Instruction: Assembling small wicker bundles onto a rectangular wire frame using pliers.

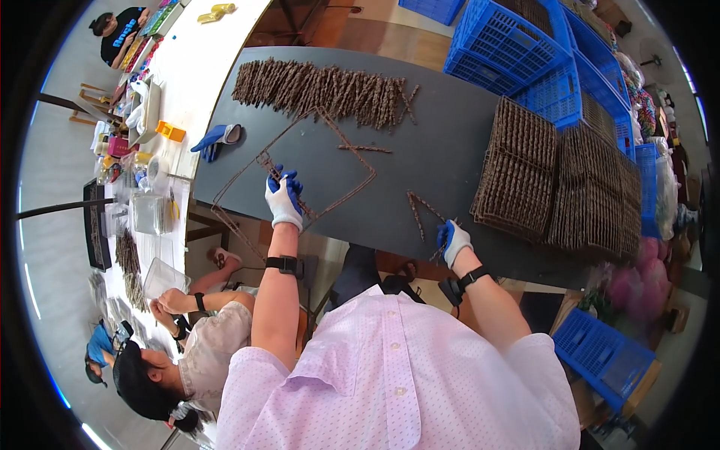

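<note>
Both my hands wear white gloves with blue palms and fingers. My left hand (283,199) is closed around part of a thin brown twig-like frame (373,174), which is held tilted over the dark table (390,195). My right hand (454,243) pinches brown twig-like sticks (415,214) that form a V near the table's front edge; its fingertips are partly hidden. One loose stick (365,149) lies just beyond the frame. Farther back is a long row of similar brown sticks (315,88), with crossed sticks (409,103) at its right end.
Stacks of brown woven panels (514,169) stand on the table's right. Blue plastic crates (510,45) are behind them; another blue crate (604,352) sits lower right. A spare glove (217,141) lies at the left. A seated co-worker (217,345) works beside a white table (202,67).
</note>
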Demonstrator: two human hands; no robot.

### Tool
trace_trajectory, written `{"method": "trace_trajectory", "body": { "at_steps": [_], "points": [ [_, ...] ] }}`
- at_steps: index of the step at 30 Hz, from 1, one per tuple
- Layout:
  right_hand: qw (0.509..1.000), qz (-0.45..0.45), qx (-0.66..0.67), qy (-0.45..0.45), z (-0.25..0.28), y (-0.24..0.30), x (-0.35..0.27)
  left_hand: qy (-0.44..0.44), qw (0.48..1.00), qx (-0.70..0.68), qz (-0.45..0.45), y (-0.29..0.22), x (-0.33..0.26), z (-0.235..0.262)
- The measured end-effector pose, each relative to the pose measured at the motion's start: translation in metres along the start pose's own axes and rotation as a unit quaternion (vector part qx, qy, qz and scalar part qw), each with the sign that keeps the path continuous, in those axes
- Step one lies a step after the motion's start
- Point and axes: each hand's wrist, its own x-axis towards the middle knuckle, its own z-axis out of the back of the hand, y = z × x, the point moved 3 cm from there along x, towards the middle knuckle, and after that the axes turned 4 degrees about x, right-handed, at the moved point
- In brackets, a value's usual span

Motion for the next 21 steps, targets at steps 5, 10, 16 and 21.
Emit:
{"method": "trace_trajectory", "body": {
  "at_steps": [5,10,16,21],
  "points": [
    [0.848,0.290,-0.436,0.084,-0.039,0.016,-0.069,0.000,1.000,0.007,-0.002,-0.001,-0.002,0.010],
    [0.621,0.462,-0.632,0.035,-0.085,0.028,-0.059,0.016,1.000,0.016,0.001,0.004,0.001,-0.001],
    [0.490,0.410,-0.770,-0.001,-0.108,0.012,-0.077,0.002,1.000,0.013,0.001,0.000,0.001,0.014],
    [0.404,0.417,-0.814,0.006,-0.109,0.008,-0.054,-0.008,1.000,0.008,0.005,0.000,0.001,0.014]
  ]
}}
